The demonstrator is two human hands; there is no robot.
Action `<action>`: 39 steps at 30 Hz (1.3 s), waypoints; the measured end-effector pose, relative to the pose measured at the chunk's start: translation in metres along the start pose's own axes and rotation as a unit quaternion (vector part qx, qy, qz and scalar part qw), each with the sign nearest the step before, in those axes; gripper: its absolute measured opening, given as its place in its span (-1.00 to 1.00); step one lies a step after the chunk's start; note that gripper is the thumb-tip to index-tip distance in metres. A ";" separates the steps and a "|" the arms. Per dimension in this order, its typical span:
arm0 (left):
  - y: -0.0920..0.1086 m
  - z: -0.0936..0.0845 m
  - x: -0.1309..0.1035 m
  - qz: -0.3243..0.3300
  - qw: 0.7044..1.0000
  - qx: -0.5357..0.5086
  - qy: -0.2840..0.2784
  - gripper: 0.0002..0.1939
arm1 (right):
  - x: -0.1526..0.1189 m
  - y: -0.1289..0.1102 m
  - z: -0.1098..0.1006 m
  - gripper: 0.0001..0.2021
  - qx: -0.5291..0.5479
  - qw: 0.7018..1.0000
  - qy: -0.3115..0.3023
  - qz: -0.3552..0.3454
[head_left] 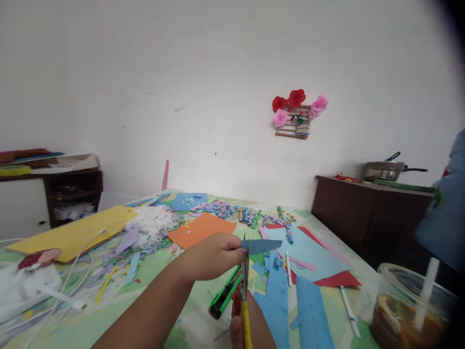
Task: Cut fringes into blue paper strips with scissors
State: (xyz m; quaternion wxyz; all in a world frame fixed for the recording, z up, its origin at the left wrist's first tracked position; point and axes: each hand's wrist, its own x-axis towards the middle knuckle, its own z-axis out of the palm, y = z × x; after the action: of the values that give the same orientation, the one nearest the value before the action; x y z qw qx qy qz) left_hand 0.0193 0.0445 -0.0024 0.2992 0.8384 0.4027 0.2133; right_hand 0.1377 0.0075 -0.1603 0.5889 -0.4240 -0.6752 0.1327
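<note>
My left hand [218, 252] pinches one end of a blue paper strip [264, 246] whose lower edge looks jagged. Wrapped round the handles of a pair of scissors [245, 286], my right hand [238, 320] holds them upright, one yellow handle showing. The blades reach up by the left fingertips, at the strip's end. Whether they touch the paper I cannot tell. Beneath both hands lies a green and black utility knife [225, 294] on the table. Larger blue paper pieces [278, 303] and small blue scraps lie just right of the scissors.
Shredded white paper [156, 219], an orange sheet [203, 230] and yellow sheets [87, 228] lie on the left. Light blue paper [316, 254] and white markers [349, 310] are on the right, with a drink cup [410, 310] near the edge. A person's blue sleeve [445, 208] shows far right.
</note>
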 end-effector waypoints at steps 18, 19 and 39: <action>-0.003 0.000 0.005 -0.029 0.995 -0.087 -0.027 -0.79 | 0.001 -0.003 -0.010 -0.77 -0.026 0.999 -0.030 -0.034; -0.003 0.001 0.005 -0.031 0.995 -0.096 -0.026 -0.79 | 0.001 -0.003 -0.010 -0.79 -0.029 0.998 -0.032 -0.038; -0.009 0.005 0.013 -0.027 0.959 -0.277 -0.054 -0.69 | 0.015 -0.002 -0.007 -0.50 -0.068 0.997 0.018 -0.009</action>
State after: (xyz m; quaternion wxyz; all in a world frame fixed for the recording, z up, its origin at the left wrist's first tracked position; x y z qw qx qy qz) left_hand 0.0255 0.0578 -0.0107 0.5471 0.7216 0.3332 0.2625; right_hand 0.1437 0.0149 -0.1474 0.5716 -0.4595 -0.6758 0.0738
